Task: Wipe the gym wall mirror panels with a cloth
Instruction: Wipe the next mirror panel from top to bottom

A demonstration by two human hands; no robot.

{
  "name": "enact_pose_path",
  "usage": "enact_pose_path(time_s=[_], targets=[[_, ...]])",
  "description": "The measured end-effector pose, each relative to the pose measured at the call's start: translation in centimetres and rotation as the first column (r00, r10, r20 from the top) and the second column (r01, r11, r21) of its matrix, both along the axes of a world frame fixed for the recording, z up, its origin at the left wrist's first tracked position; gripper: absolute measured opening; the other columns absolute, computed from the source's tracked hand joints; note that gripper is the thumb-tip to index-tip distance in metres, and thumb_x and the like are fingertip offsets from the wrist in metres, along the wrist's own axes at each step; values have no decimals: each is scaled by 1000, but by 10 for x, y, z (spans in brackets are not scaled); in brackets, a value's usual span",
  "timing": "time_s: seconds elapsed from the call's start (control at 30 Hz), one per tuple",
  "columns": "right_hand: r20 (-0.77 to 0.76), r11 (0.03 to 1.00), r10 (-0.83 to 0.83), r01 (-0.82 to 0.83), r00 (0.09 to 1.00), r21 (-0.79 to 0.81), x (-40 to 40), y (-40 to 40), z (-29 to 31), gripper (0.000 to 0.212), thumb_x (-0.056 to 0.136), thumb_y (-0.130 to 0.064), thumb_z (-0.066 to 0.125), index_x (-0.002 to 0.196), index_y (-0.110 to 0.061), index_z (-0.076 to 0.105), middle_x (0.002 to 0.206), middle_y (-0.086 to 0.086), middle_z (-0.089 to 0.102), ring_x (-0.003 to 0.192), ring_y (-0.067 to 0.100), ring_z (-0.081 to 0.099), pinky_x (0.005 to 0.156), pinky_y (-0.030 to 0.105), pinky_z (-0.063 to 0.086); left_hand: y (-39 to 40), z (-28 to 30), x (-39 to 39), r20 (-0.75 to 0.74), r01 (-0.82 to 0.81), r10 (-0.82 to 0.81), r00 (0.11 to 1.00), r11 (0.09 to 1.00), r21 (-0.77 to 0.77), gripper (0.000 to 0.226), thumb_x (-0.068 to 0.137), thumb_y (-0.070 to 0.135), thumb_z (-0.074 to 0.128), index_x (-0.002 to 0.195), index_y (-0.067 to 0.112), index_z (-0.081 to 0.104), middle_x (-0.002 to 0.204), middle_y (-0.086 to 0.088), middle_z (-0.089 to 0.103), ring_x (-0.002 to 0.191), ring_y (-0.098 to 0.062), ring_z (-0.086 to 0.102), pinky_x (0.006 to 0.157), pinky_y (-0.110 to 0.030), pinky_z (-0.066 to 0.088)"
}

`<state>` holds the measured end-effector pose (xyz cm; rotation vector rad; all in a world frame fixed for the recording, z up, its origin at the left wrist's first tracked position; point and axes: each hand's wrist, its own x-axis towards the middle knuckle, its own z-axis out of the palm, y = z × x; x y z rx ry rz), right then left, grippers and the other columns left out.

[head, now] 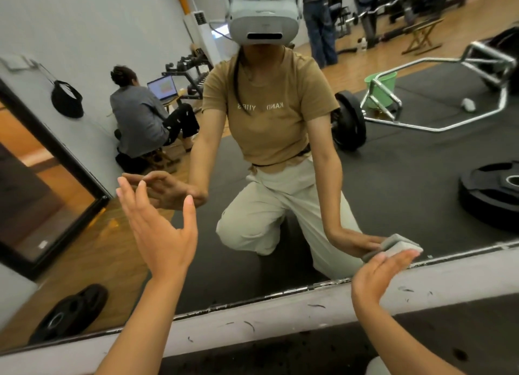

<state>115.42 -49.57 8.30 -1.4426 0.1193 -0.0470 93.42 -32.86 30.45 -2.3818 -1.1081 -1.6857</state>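
right hand presses grey cloth against mirror; left hand spread.

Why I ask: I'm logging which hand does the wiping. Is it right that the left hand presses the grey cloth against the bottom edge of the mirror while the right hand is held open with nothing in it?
No, the hands are swapped. The head view shows the right hand pressing the grey cloth against the bottom edge of the mirror, while the left hand is held open with nothing in it.

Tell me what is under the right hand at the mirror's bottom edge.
A folded grey cloth lies under the right hand, pressed flat against the mirror just above its lower frame. The palm covers part of the cloth, so that part cannot be seen.
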Motion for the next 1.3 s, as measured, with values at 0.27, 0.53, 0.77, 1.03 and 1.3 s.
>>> enact_pose_path(time_s=[0.27,0.53,0.77,1.03,1.3], targets=[[606,980,-182,195,774,46,39,17,146,51,105,-10,32,151,6,19,160,21,15,147,16,3,121,26,-4,-4,1,1,0,-30,30,1000,999,-42,74,95,31,64,150,3,23,165,-15,3,153,-29,1,121,-55,18],[114,911,-236,179,965,372,50,-5,61,56,104,-38,32,151,-7,26,157,19,25,140,1,32,114,13,20,-9,6,7,-1,-66,67,998,995,-81,75,94,32,65,150,3,24,165,-16,4,153,-31,2,123,-49,14],[-469,955,-41,171,882,240,61,-14,22,59,103,-34,19,159,-20,5,165,8,9,150,27,15,122,43,15,-14,11,6,-44,-77,73,996,991,-105,78,93,32,65,151,1,23,165,-15,4,153,-30,2,122,-51,15],[316,959,-265,216,911,183,76,-15,156,54,105,-19,25,155,-5,13,163,20,8,151,29,4,120,32,-3,-17,15,8,-40,-101,96,995,984,-144,79,93,39,63,151,3,23,165,-12,3,153,-27,2,121,-54,19],[867,932,219,165,448,-321,90,-26,137,55,108,-26,24,158,-31,1,165,0,5,152,14,-5,120,45,0,-23,20,30,103,-64,85,991,979,-194,84,91,45,64,152,8,19,165,-14,1,153,-30,-1,122,-47,10]])
